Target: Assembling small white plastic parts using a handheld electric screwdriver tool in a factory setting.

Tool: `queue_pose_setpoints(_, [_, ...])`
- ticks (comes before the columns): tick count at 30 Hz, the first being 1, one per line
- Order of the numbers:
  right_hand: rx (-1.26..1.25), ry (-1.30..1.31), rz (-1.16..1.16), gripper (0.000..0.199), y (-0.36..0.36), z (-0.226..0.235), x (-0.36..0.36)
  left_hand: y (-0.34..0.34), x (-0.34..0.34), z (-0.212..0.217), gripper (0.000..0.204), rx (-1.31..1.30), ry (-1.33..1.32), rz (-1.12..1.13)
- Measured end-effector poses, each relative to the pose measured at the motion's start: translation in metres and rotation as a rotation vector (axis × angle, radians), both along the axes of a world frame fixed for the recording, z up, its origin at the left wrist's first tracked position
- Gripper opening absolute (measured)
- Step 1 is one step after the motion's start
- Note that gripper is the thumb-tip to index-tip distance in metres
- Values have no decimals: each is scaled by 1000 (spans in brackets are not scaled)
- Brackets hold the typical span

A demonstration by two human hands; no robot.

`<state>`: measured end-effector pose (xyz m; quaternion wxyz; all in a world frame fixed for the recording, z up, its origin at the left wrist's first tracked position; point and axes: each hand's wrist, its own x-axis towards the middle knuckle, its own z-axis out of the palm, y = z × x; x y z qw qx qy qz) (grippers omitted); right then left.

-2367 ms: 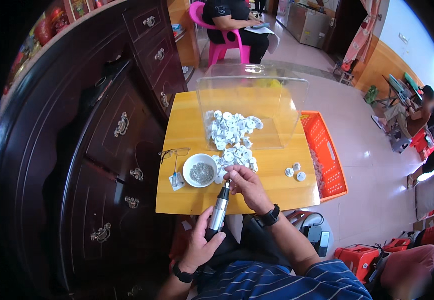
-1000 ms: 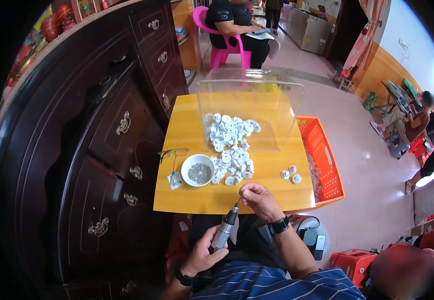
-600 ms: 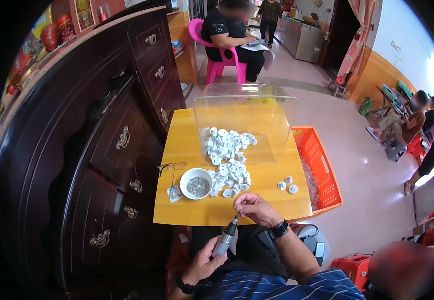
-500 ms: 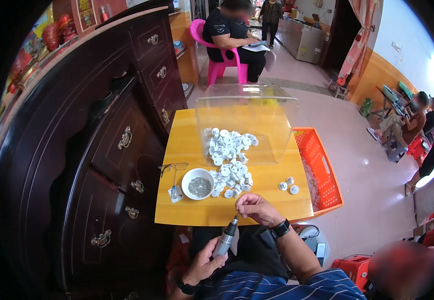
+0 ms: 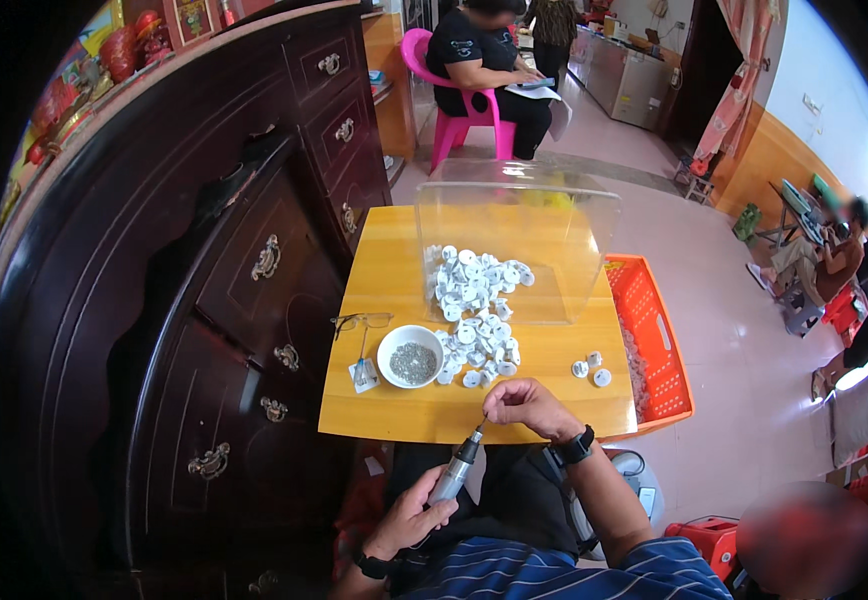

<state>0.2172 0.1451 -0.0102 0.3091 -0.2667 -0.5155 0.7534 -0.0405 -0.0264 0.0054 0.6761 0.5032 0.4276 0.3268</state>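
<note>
My left hand (image 5: 416, 515) clasps the silver driver (image 5: 458, 468), aimed toward one o'clock, likely so its tip meets my right hand (image 5: 532, 408), pinched together, contents unclear.

no readable lettering, small pale marks (image 5: 464, 48) on a black sleeve (image 5: 449, 38), too blurred

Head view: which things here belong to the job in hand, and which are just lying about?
Likely in the job:
silver tool, held in the left hand
right hand, at its tip
white bowl of small metal bits
white parts, heaped at the clear bin

Probably just lying about:
glasses
dark cabinet
</note>
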Motion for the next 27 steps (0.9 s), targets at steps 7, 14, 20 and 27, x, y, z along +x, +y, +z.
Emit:
queue_pose_setpoints(7, [-74,64,6,9,-5,-5,3,-3,2,0,54,-91,-126,-11])
queue_pose_setpoints(14, [26,23,111,8,0,10,7,-4,1,2,52,-340,-515,-54])
queue_pose_setpoints(20, [23,1,103,9,-2,7,10,-1,16,4,49,-124,-219,1])
queue_pose_setpoints(27, [-52,119,2,21,-9,-10,5,-1,18,1,55,-89,-238,3])
